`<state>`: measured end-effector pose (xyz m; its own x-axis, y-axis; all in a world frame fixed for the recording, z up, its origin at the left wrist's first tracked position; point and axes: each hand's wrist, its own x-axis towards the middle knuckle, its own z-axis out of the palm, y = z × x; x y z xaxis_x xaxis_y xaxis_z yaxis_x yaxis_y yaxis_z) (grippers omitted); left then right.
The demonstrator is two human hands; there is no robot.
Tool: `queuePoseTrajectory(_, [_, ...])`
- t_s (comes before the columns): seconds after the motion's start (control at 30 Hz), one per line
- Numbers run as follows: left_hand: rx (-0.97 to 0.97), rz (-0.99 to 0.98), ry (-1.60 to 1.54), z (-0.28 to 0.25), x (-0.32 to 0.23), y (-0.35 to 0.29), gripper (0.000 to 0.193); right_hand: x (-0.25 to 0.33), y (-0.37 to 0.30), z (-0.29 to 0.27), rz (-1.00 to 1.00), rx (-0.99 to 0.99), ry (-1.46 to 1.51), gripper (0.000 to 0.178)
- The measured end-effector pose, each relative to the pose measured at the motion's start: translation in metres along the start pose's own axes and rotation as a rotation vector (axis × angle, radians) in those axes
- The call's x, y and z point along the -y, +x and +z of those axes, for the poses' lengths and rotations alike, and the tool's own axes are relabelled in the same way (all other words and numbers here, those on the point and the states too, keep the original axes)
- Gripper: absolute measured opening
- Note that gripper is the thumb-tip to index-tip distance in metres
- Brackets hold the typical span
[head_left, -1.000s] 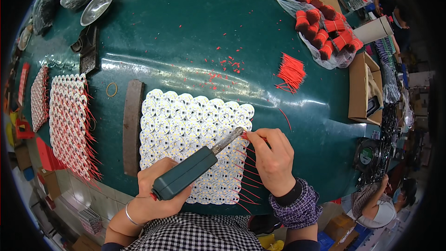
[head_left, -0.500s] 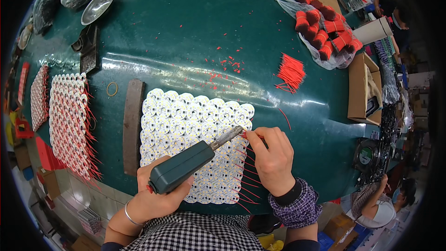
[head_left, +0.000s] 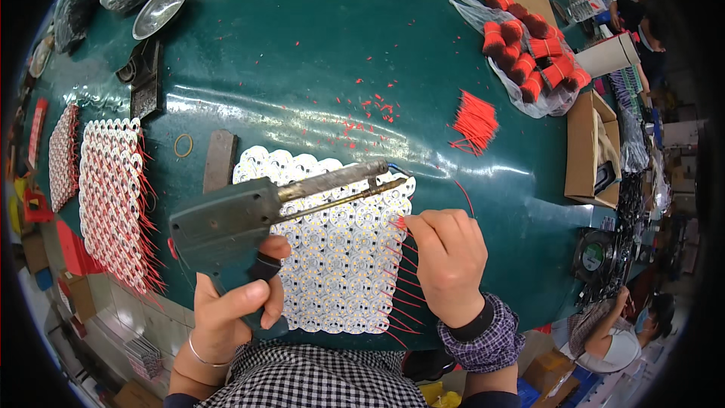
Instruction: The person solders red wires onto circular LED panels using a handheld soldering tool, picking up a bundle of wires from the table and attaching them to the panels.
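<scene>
My left hand [head_left: 226, 311] is wrapped around the grip of a dark green soldering gun [head_left: 220, 225]. Its long metal barrel and a thin feed tube stretch right, over the top of a panel of joined round white LED boards [head_left: 340, 257]. The tip hangs near the panel's upper right corner. At the panel's right edge, the fingers of my right hand [head_left: 451, 266] are pinched on a red wire [head_left: 401, 222], mostly hidden by the fingertips. Below it, several red wires [head_left: 408, 304] stick out from the edge boards.
Left stand more wired panels [head_left: 112, 196] and a dark flat bar [head_left: 220, 162]. Farther off lie a metal bowl [head_left: 160, 10], red scraps [head_left: 370, 106] and a red wire pile [head_left: 475, 122]. Bundled wires [head_left: 521, 68] on plastic and a cardboard box [head_left: 591, 147] sit right.
The soldering gun has swung up and left, its tip off the wire at the panel's edge, and now shows its side. My right hand has shifted slightly down and right, still pinched.
</scene>
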<state>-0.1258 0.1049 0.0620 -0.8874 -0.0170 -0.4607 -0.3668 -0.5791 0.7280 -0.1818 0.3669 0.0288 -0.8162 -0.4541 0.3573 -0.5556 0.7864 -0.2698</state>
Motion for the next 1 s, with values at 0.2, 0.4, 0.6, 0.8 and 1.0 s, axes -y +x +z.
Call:
queuePoseTrajectory(0.2, [-0.030, -0.003, 0.388, 0.000, 0.003, -0.005, 0.037, -0.008, 0.014, 0.005, 0.003, -0.035, 0.094, 0.029])
queuePoseTrajectory(0.4, [0.051, 0.299, 0.810, -0.016, 0.022, 0.001, 0.023, -0.009, 0.011, 0.020, 0.034, -0.017, 0.143, 0.030])
queuePoseTrajectory(0.6, [0.200, 0.482, 1.090, -0.013, 0.019, 0.006, 0.022, -0.010, 0.009, 0.023, 0.046, -0.029, 0.151, 0.029])
queuePoseTrajectory(0.8, [0.208, 0.436, 1.093, -0.011, 0.019, 0.007, 0.020, -0.010, 0.008, 0.023, 0.047, -0.025, 0.134, 0.030])
queuePoseTrajectory(1.0, [0.200, 0.340, 0.978, -0.007, 0.018, 0.007, 0.019, -0.011, 0.007, 0.023, 0.049, -0.023, 0.123, 0.030])
